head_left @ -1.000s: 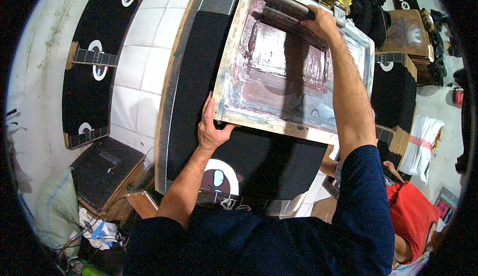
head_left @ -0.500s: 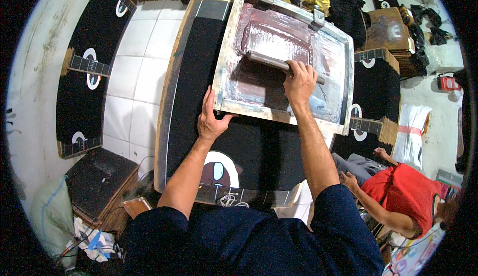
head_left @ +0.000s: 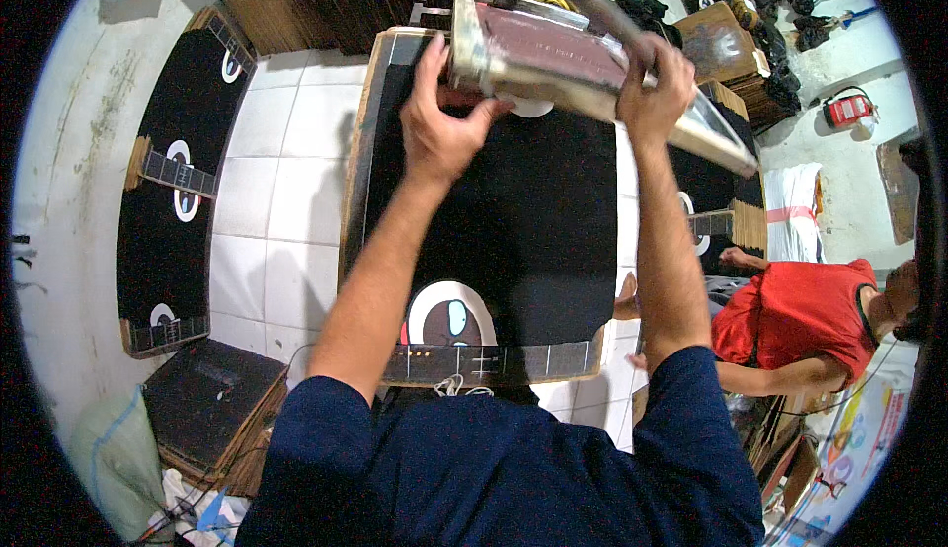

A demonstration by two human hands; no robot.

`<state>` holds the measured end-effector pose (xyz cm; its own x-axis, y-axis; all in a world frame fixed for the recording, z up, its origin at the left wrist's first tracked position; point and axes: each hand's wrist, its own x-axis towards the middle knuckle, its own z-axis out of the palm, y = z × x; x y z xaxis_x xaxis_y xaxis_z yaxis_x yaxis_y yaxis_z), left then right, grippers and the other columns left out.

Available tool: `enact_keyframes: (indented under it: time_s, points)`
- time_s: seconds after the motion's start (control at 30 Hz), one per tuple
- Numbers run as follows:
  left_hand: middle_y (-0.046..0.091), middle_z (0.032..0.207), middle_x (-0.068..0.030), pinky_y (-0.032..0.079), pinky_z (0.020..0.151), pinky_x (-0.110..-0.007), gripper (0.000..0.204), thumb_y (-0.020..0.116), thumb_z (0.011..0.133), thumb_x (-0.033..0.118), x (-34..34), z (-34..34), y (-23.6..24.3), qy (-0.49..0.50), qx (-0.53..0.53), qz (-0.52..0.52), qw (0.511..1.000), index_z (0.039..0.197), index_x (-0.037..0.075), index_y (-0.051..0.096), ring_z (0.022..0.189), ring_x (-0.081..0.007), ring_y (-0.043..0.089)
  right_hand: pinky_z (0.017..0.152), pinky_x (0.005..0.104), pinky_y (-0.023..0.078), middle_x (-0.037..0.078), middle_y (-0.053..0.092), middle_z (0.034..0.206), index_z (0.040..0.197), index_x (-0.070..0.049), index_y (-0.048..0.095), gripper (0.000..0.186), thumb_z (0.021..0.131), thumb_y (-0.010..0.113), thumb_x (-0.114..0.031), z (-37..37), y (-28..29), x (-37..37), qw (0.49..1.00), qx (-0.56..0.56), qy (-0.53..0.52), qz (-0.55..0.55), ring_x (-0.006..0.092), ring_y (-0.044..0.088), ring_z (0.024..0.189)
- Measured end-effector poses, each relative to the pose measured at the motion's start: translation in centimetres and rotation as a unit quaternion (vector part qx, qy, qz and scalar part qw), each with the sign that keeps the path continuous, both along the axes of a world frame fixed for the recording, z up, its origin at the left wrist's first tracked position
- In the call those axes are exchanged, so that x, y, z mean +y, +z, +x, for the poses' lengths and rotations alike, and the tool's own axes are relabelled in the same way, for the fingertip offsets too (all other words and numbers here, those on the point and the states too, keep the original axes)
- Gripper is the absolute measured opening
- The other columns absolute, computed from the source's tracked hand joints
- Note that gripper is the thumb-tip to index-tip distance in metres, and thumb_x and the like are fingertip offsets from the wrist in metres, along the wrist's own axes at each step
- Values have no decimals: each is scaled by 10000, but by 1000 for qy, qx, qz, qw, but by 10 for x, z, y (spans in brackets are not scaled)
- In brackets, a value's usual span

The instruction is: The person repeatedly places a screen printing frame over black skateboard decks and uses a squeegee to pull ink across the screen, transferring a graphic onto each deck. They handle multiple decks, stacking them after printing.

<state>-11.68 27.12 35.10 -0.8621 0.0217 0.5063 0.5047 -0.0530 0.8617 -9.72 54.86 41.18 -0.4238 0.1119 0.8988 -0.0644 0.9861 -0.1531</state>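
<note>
Printing frame at 1 o'clock, tilted, above black fabric. Left grip, 12 o'clock: thumb and fingers parted round frame's corner; cannot tell whether clamped. Right grip, 2 o'clock: curled round blurred squeegee. Eye print at 7 o'clock.

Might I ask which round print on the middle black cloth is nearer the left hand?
The far print, by the left hand and partly hidden by the tilted frame; the near print lies close to the person.
</note>
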Motion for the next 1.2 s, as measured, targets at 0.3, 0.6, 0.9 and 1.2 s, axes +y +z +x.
enact_keyframes:
  time_s: [0.3, 0.6, 0.9, 1.2]
  points:
    - [747, 1035, -239, 557, 848, -447, 339, 595, 1024, 279, -276, 46, -273, 109, -411, -349, 835, 1117, -26, 709, 974, -353, 732, 948, 490, 517, 79, 758, 1097, 1197, -223, 727, 422, 776, 716, -232, -68, 97, 33, 989, -97, -89, -65, 339, 693, 1054]
    - [728, 1060, -215, 527, 847, -504, 384, 558, 1004, 318, -308, 379, -429, -58, -635, -422, 644, 1228, 27, 667, 963, -388, 692, 911, 392, 550, 112, 779, 1105, 1293, -211, 706, 528, 798, 778, -381, -117, 132, 56, 975, -156, -132, -87, 268, 750, 1001]
    - [706, 1209, -204, 525, 943, -494, 489, 603, 980, 317, -290, 372, -417, 116, -445, -401, 793, 1401, 68, 598, 1087, -406, 675, 885, 341, 539, 62, 776, 1137, 1325, -209, 702, 518, 841, 791, -369, -151, 134, 101, 981, -171, -86, -35, 184, 714, 974]
    - [721, 1088, -205, 543, 855, -480, 236, 611, 977, 222, -347, 346, -399, 255, -609, -233, 714, 1131, 98, 739, 1051, -369, 697, 895, 342, 535, 76, 769, 1134, 1342, -157, 692, 520, 866, 737, -361, -155, 133, 121, 977, -169, -118, -51, 231, 716, 982]
